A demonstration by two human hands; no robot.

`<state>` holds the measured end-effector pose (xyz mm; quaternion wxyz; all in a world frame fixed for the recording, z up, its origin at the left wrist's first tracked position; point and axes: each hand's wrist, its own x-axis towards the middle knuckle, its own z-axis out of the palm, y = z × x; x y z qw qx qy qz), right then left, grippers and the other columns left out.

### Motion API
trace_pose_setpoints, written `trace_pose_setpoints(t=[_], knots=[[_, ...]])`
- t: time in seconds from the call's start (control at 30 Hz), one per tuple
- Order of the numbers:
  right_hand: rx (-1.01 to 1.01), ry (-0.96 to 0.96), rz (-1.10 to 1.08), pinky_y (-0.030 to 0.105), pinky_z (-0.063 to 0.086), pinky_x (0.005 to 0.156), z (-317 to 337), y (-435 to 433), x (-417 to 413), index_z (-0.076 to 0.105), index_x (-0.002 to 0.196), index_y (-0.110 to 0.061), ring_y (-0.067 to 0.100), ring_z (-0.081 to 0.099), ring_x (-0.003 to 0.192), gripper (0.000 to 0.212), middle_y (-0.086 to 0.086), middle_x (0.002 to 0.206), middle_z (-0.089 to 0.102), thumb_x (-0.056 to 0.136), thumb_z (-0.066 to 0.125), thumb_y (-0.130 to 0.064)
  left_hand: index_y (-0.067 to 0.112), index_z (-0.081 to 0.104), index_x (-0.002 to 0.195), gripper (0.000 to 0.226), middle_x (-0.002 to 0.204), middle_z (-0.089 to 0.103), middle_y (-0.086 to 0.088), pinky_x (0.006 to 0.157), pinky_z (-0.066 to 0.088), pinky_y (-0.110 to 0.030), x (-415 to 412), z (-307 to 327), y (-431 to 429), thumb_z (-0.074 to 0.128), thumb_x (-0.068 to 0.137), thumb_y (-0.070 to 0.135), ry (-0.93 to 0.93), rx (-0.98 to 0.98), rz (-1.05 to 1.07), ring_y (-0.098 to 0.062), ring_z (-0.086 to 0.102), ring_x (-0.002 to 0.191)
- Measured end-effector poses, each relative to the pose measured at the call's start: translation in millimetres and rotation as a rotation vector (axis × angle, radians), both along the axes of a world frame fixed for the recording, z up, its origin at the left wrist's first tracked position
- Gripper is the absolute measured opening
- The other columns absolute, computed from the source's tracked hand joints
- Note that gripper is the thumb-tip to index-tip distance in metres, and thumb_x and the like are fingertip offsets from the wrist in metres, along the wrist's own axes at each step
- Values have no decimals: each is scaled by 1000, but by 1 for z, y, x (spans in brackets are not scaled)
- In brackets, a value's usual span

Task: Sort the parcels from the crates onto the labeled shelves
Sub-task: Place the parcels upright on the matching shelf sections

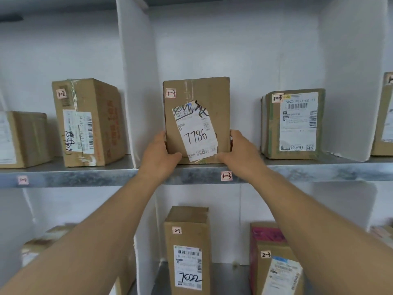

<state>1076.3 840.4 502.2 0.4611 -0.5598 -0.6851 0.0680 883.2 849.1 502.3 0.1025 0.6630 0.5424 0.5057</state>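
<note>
Standing upright, long axis vertical, the brown cardboard parcel (196,120) marked 7786 and tagged 1-3 sits at the front edge of the grey metal shelf (308,173), straight ahead of the person. The left hand (159,154) and right hand (240,150) clasp its lower corners, equally near. The shelf's 1-3 sticker (226,176) lies just below. A white divider panel (138,81) stands just beside it on the left, and a green-taped cardboard box (293,124) stands apart on the right, so a straight push back looks unobstructed.
</note>
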Motion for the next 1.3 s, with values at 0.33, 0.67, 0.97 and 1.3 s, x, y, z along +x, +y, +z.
trace_pose_setpoints(t=[0.33, 0.67, 0.97, 1.3], knots=[[21, 4, -53, 33, 46, 80, -1, 6, -14, 44, 127, -14, 25, 57, 103, 53, 6, 120, 58, 82, 70, -25, 12, 48, 125, 47, 113, 63, -5, 92, 50, -43, -19, -5, 5, 70, 83, 12, 45, -16, 18, -23, 61, 101], [-17, 19, -88, 38, 50, 87, 1, 5, -20, 42, 129, -14, 24, 58, 103, 55, 7, 120, 60, 83, 71, -22, 14, 41, 132, 57, 123, 58, -7, 96, 47, -46, -21, -5, 19, 70, 83, 17, 96, -56, 14, -28, 57, 109], [77, 47, -80, 39, 43, 104, -6, -8, -9, 31, 148, -13, 19, 46, 127, 76, 5, 140, 45, 84, 71, -24, 12, 25, 148, 81, 137, 48, -9, 101, 42, -37, -22, -11, 7, 73, 83, 16, -88, 33, -55, -22, 51, 121], [301, -75, -115, 38, 47, 99, 6, -39, 88, 41, 141, -16, 15, 50, 115, 60, 3, 129, 48, 87, 67, -25, 14, 41, 136, 60, 133, 44, -5, 103, 40, -33, 55, 5, -28, 67, 83, 26, -228, 486, 84, -17, 47, 119]])
